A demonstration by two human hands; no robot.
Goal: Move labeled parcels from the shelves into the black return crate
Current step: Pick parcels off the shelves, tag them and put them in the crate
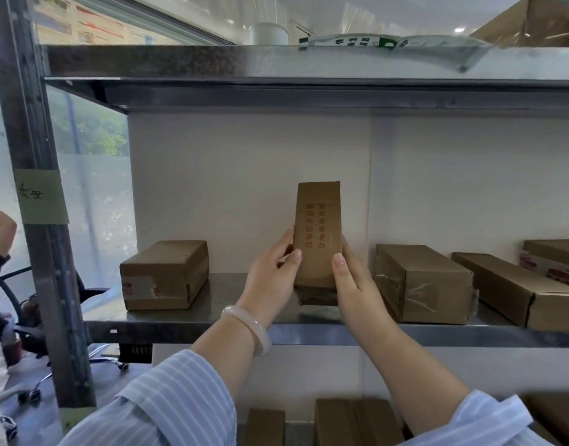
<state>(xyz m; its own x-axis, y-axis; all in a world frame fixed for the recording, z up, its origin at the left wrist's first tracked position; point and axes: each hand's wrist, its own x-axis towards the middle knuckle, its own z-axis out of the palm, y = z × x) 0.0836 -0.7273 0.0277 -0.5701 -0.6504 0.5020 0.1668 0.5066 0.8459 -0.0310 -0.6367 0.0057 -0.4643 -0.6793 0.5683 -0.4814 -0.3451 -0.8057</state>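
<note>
A narrow brown cardboard parcel (318,233) with red print stands on end over the middle steel shelf (212,320), tilted up. My left hand (272,278) grips its left side and my right hand (354,284) grips its right side, thumbs on the front face. More brown parcels lie on the same shelf: one at the left (164,275), one just right of my hands (421,281), and two further right (518,291) (553,259). The black return crate is out of view.
A steel upright (41,220) with a green handwritten note stands at the left. The upper shelf (276,66) carries a white cup and a packet. More boxes (354,420) sit on the shelf below. Another person's arm and an office chair are at far left.
</note>
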